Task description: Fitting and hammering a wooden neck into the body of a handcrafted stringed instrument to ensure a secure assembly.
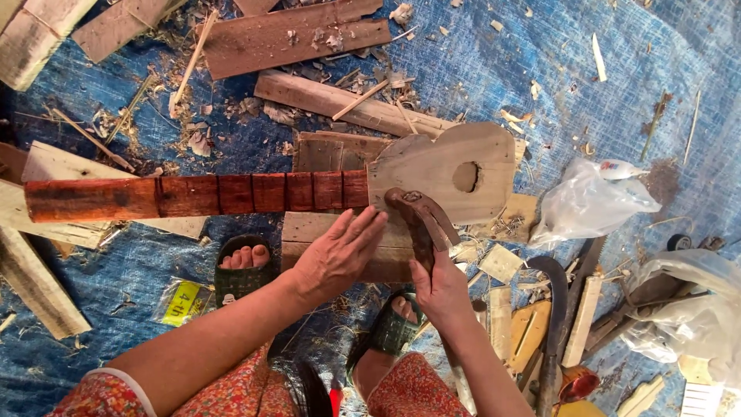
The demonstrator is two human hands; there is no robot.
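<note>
You are looking straight down at a wooden instrument [432,166] lying flat across a stack of boards [332,232] on a blue tarp [93,262] spread over the floor. Its long reddish neck [193,195], scored with dark cross lines, stretches to the left, and its pale unfinished body [444,166], with a round hole in it, sits right of centre. Your left hand [336,255] lies open and flat, fingers [363,228] spread and pressing on the board just near where the neck meets the body, which looks like a way to steady the piece. Your right hand [441,289] is closed around the handle of a dark hooked tool [421,220], whose curved metal head rests on the near edge of the pale body, seemingly placed for work on that edge. Both your sandalled feet [241,266] are planted on the tarp just near the boards, one on each side of your left arm. Far from you lie rough planks [297,35], thin sticks and many shavings. To the right are crumpled clear plastic bags [587,205], small wood offcuts [502,262] and a curved dark blade [552,309] beside your right forearm. A small bag with a yellow label [181,303] lies to the near left. The offcuts and the blade crowd the space around your right hand; nothing lies on the instrument itself.
</note>
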